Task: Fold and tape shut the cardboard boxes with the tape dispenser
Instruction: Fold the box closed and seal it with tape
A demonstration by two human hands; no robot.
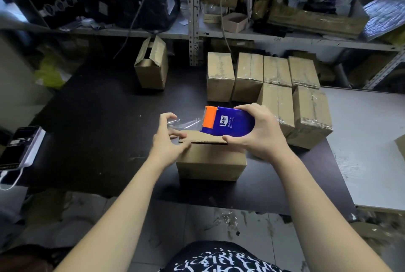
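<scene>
The dark flat counter [98, 118] carries everything. At its far right stands a cluster of brown cardboard boxes already wrapped in clear tape [276, 79]. One more brown box with its flaps standing open [151, 63] sits apart at the back left.

The task's thing, a plain brown cardboard box not yet taped [210, 162], stands near the counter's front edge, directly under both hands. Its long axis runs left to right across the view, and the edge of its folded top flap shows just beneath the dispenser.

The blue plastic tape dispenser with an orange cutter end [232, 121] sits over the right part of the box top, cutter pointing left. The right grip [263, 131] wraps round the dispenser's rear, fingers over the top and thumb underneath.

A strip of clear tape [184, 122] stretches leftward from the cutter, along the box's long axis. The left grip [171, 138] appears to pinch the strip's free end between thumb and fingers, close to the box's left end.

The strip hangs just above the top. The next move seems to turn on lowering it along the flap seam, and the left grip is the nearer one to anchor it.
</scene>
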